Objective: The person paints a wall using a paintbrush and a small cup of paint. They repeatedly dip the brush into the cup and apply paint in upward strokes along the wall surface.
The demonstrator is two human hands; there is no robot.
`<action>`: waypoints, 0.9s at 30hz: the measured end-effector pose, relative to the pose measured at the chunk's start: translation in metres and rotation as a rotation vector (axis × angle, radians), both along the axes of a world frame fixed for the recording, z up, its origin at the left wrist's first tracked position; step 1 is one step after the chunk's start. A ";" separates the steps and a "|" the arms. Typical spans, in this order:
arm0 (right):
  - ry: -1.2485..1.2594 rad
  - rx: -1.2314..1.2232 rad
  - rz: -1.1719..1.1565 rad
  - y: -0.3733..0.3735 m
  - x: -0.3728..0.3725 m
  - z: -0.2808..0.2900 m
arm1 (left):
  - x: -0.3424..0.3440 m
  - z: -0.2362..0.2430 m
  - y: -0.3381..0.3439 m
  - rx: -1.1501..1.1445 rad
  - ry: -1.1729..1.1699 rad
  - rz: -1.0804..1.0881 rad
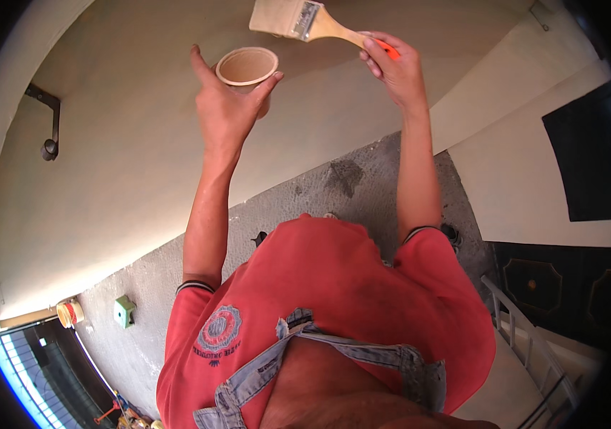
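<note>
The left hand (225, 107) is gripping a small beige cup (247, 69) at about eleven o'clock, thumb and fingers closing around its wall, while the right hand (396, 70) — up at one o'clock — is pinching the orange-tipped handle of a wide paintbrush (305, 21). The brush's bristles are lying against the cream ceiling (127, 143) at twelve o'clock — just beside the cup. A black bracket (47, 121) is hanging at nine o'clock.

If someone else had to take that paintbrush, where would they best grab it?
By the bare wooden handle, coming from below. The right hand only pinches the orange end, so the stretch next to the metal band is free, while the bristles point at the wall.
</note>
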State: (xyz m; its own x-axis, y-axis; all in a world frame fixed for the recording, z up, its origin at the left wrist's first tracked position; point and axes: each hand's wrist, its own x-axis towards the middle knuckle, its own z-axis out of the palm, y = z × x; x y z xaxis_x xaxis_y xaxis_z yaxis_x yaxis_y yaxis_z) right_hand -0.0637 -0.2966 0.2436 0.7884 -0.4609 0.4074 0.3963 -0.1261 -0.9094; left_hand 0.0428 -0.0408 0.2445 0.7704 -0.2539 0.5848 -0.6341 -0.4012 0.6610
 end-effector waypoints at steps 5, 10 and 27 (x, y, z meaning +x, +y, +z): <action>0.002 -0.171 -0.120 -0.013 0.032 -0.012 | 0.002 -0.008 0.004 -0.046 0.094 -0.008; -0.060 -0.381 -0.381 -0.063 0.023 -0.022 | -0.007 -0.023 0.029 0.001 0.190 -0.015; 0.070 -0.517 -0.763 -0.292 -0.061 0.028 | -0.043 -0.099 0.084 0.046 0.399 0.069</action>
State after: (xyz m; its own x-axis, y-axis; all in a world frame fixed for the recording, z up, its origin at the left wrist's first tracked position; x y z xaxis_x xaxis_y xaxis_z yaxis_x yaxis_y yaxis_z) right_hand -0.1250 -0.5883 0.2719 0.3766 -0.6398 0.6699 -0.0146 -0.7272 -0.6863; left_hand -0.0005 0.0433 0.1457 0.9506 -0.2129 0.2257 -0.3020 -0.4687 0.8301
